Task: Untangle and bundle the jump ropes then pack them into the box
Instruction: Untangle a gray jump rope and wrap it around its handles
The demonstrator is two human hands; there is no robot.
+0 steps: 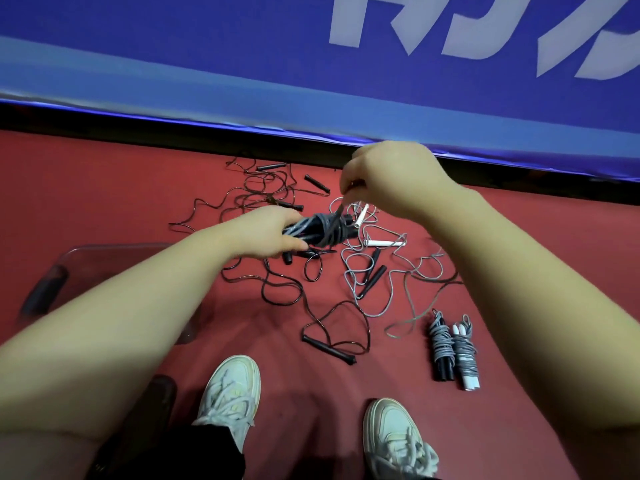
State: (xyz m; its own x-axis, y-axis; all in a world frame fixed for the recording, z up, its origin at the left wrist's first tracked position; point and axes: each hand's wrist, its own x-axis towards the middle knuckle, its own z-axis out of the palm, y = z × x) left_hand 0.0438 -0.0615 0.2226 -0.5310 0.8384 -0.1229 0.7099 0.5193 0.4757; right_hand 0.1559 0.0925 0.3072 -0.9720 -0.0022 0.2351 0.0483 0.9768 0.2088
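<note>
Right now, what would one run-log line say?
step: bundling | left hand: grips half-wrapped grey-and-black jump-rope bundle | right hand: pinches its grey cord | finished: two wrapped grey bundles | clear plastic box: beneath left forearm

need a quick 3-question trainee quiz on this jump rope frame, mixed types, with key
1. True or false: the left hand grips a part-wound bundle while the right hand pinches its rope.
2. How many finished bundles lie on the floor? A one, B two, C four.
3. On which side of the person does the clear box sit?
Key: 1 true; 2 B; 3 left.
</note>
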